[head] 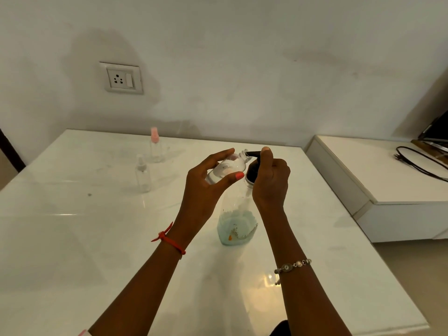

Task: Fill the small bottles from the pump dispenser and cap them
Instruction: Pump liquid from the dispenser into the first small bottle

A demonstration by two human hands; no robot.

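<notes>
Head view, one frame. Left hand (pixel 208 175) at centre frame grasps a small clear bottle (pixel 228 167), thumb under, fingers over the far side; bottle is tilted, open neck pointing up and right, no cap on it. Neck meets the tip of the black pump head (pixel 253 166). Right hand (pixel 271 180) is just right of centre, fingers curled about the pump head, one fingertip lying on its top; I cannot tell how hard it bears down. Pump dispenser (pixel 237 219) stands upright on the white table (pixel 72 238) below both hands, clear body, pale blue-green liquid low in its base. I cannot tell how much is in the held bottle. Two more small bottles stand upright left of centre, well apart from the hands: pink-capped bottle (pixel 155 146) farther back, clear-capped bottle (pixel 143 174) nearer, just beside it. Red thread (pixel 169 241) on the left wrist, metal bracelet (pixel 293 265) on the right. Wall socket (pixel 123 78) in the upper left. Low white cabinet (pixel 388 185) at right edge, black cable (pixel 421 163) lying on it
</notes>
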